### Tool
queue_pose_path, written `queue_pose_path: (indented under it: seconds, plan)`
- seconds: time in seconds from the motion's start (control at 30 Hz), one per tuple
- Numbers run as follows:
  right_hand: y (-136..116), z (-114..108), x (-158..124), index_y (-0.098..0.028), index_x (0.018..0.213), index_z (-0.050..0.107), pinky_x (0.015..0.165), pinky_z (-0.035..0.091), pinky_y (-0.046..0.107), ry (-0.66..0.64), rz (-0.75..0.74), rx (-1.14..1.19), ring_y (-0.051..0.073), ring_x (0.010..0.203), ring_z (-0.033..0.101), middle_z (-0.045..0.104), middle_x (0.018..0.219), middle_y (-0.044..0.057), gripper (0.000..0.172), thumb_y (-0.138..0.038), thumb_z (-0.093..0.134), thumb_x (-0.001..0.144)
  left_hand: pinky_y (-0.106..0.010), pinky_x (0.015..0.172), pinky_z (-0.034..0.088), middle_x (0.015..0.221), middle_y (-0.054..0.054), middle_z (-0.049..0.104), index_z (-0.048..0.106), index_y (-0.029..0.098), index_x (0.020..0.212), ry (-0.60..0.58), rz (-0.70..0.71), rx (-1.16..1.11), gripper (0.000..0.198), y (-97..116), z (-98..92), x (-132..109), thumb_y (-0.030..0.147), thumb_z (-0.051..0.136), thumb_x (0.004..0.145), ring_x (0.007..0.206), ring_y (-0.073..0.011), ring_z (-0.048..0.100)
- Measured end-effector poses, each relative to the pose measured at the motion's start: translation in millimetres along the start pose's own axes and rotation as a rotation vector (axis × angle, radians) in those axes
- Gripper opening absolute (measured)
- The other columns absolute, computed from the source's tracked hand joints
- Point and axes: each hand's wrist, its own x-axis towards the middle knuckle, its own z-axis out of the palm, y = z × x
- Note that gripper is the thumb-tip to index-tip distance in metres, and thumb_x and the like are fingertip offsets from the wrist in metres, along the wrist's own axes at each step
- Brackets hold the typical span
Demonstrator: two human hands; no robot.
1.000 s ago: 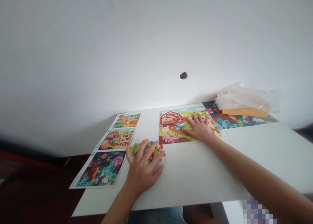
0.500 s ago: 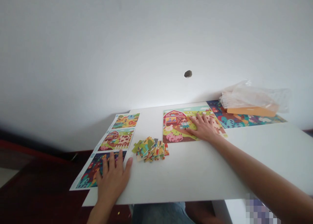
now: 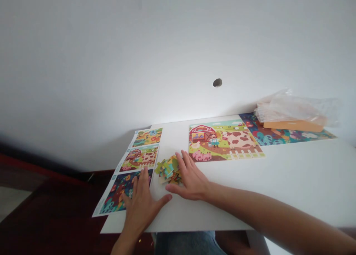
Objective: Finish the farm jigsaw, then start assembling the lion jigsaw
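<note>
A heap of loose jigsaw pieces (image 3: 167, 170) lies near the middle of the white table, partly hidden by my right hand (image 3: 191, 179). That hand is at the heap's right side with fingers stretched out and thumb apart. My left hand (image 3: 141, 201) lies spread over the lower right of the reference sheet (image 3: 113, 182), its thumb pointing toward the pieces. Three small pictures are printed on this sheet. Behind my right hand a farm puzzle (image 3: 225, 141) lies flat, showing a red barn, a spotted cow, a pig and a white fence.
A dark, colourful puzzle (image 3: 292, 135) lies at the back right, touching the farm puzzle's corner. On it rests an orange box (image 3: 294, 125) under a clear plastic bag (image 3: 300, 108). The white wall (image 3: 178, 62) stands directly behind the table (image 3: 239, 207); the sheet overhangs the left edge.
My right hand has moved left and nearer, off the farm puzzle to the heap. My left hand has shifted slightly right, its thumb spread wider. The view has moved a little.
</note>
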Motion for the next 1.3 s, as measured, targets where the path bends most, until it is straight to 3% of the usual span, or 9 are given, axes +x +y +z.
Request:
queue_pose_path:
  seconds: [0.1,0.23,0.33,0.43,0.53,0.67,0.8,1.03,1.3]
  plan:
    - [0.8,14.8,11.3,-0.009,0.157,0.009,0.120,0.016,0.053,0.005,0.009,-0.019,0.035,0.150,0.002,0.007,0.162,0.025,0.105,-0.076,0.044,0.084,-0.075,0.109,0.014,0.162,-0.015,0.016,-0.010,0.020,0.157,-0.018,0.031,0.012,0.115,-8.7,-1.2,4.2,0.062,0.061,0.077,0.148,-0.0419,0.013]
    - [-6.4,30.9,22.0,-0.009,0.157,0.011,0.120,0.017,0.052,0.022,0.000,-0.011,0.036,0.150,0.001,0.007,0.162,0.025,0.105,-0.076,0.045,0.084,-0.077,0.107,0.015,0.162,-0.010,0.019,0.002,0.025,0.158,-0.023,0.055,0.039,0.102,-18.7,-3.3,12.2,0.064,0.057,0.081,0.147,-0.0436,0.015]
    - [-12.1,28.7,28.9,-0.012,0.157,0.010,0.118,0.019,0.053,0.014,0.013,0.004,0.037,0.150,0.002,0.007,0.162,0.023,0.105,-0.077,0.045,0.083,-0.077,0.107,0.014,0.162,-0.009,0.020,0.008,0.025,0.158,-0.021,0.062,0.068,0.097,-20.3,-2.4,14.5,0.064,0.055,0.083,0.147,-0.0437,0.013]
    - [2.9,-4.4,38.9,-0.024,0.156,0.021,0.118,0.015,0.055,0.058,0.053,-0.115,0.037,0.150,0.001,0.009,0.164,0.015,0.086,-0.075,0.036,0.088,-0.076,0.108,0.012,0.162,-0.010,0.020,0.007,0.026,0.158,-0.028,0.056,0.082,0.097,-19.1,-1.8,14.5,0.066,0.053,0.083,0.148,-0.0429,0.012]
    - [46.3,-55.5,49.4,-0.030,0.153,0.031,0.117,-0.001,0.061,0.190,0.231,-0.416,0.041,0.149,-0.008,0.006,0.165,0.008,0.078,-0.075,0.029,0.090,-0.077,0.107,0.012,0.163,-0.009,0.019,0.004,0.027,0.158,-0.043,0.046,0.078,0.098,-17.7,-3.1,14.6,0.069,0.051,0.083,0.148,-0.0429,0.011]
    - [108.0,-92.9,47.3,-0.032,0.155,0.025,0.112,-0.002,0.068,0.082,0.524,-0.558,0.046,0.147,-0.001,0.011,0.165,0.009,0.085,-0.080,0.028,0.085,-0.078,0.107,0.012,0.162,-0.010,0.020,0.003,0.025,0.158,-0.052,0.038,0.082,0.097,-18.2,-3.9,15.6,0.070,0.047,0.084,0.148,-0.0430,0.011]
    - [124.4,-82.8,30.7,-0.036,0.155,0.021,0.110,0.002,0.070,0.064,0.488,-0.558,0.047,0.147,0.003,0.012,0.165,0.009,0.086,-0.083,0.025,0.083,-0.077,0.107,0.014,0.162,-0.011,0.020,0.005,0.023,0.158,-0.054,0.035,0.084,0.095,-20.3,-2.4,17.3,0.069,0.045,0.085,0.148,-0.0420,0.011]
    - [110.2,-71.2,14.1,-0.035,0.156,0.018,0.110,-0.001,0.069,0.070,0.478,-0.577,0.046,0.147,0.003,0.011,0.165,0.008,0.088,-0.083,0.024,0.083,-0.075,0.110,0.011,0.162,-0.009,0.020,0.008,0.025,0.158,-0.044,0.031,0.094,0.090,-24.8,-1.0,20.8,0.065,0.045,0.087,0.148,-0.0420,0.012]
    - [100.1,-64.8,-13.6,-0.035,0.156,0.021,0.109,0.000,0.070,0.108,0.482,-0.555,0.047,0.147,0.002,0.011,0.165,0.010,0.088,-0.083,0.025,0.083,-0.077,0.107,0.012,0.163,-0.006,0.019,-0.002,0.027,0.157,0.008,0.068,0.111,0.092,-27.1,5.0,17.9,0.071,0.038,0.087,0.148,-0.0404,0.012]
